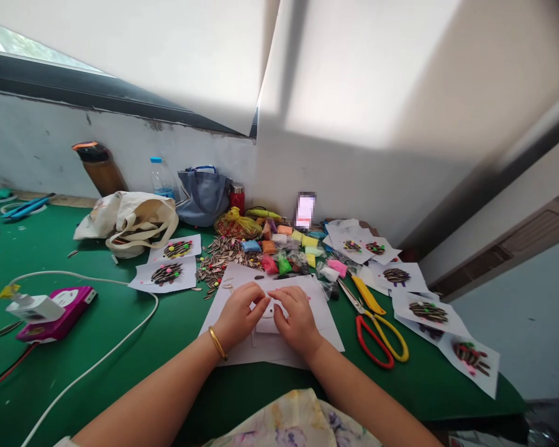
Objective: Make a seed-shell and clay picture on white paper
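Observation:
My left hand [243,313], with a gold bangle on the wrist, is closed, its thumb and fingers pinched together. Close beside it, my right hand [297,320] has its fingers curled inward, the tips nearly meeting those of the left. Whatever lies between the fingertips is too small to make out. Both hands are over white paper sheets [328,329]. Between them shows part of a smaller white card [266,325] with a dark dot and a curved line; the hands hide the rest. Just beyond lie striped sunflower seeds [223,257] and colourful bagged clay pieces [284,264].
To the right are red-and-yellow scissors [375,335], a yellow cutter [368,295] and seed-decorated cards [428,310]. More such cards [168,273] lie left, near a cloth bag [130,217], a white cable [135,329] and a purple power strip [58,313]. A phone [305,210] leans against the wall.

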Tool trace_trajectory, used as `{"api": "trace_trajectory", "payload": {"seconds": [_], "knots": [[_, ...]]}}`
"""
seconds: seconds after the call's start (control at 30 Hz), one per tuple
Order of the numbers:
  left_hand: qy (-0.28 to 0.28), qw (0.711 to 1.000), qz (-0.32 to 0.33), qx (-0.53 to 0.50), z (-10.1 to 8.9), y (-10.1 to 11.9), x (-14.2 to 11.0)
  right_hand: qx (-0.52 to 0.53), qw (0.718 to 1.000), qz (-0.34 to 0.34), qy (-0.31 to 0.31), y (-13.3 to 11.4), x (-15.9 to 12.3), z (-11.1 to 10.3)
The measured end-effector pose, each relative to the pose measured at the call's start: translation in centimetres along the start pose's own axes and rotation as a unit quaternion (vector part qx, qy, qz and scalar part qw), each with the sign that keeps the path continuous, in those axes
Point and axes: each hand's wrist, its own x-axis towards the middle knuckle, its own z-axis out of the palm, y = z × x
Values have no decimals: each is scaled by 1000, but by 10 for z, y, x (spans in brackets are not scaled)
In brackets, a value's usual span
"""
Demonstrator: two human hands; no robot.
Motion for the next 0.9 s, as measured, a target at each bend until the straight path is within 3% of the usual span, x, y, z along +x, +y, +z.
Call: {"api": "trace_trajectory", "payload": {"seconds": [0.17,0.37,0.9], "knots": [[18,1000,-3,-12,2,-1,0,3,1000,-1,1,1,-1,1],[-10,1000,0,1,2,0,1,7,1000,-5,6,2,-1,1],[-11,1000,-3,-1,3,0,0,7,1000,-5,9,2,-1,2]]}}
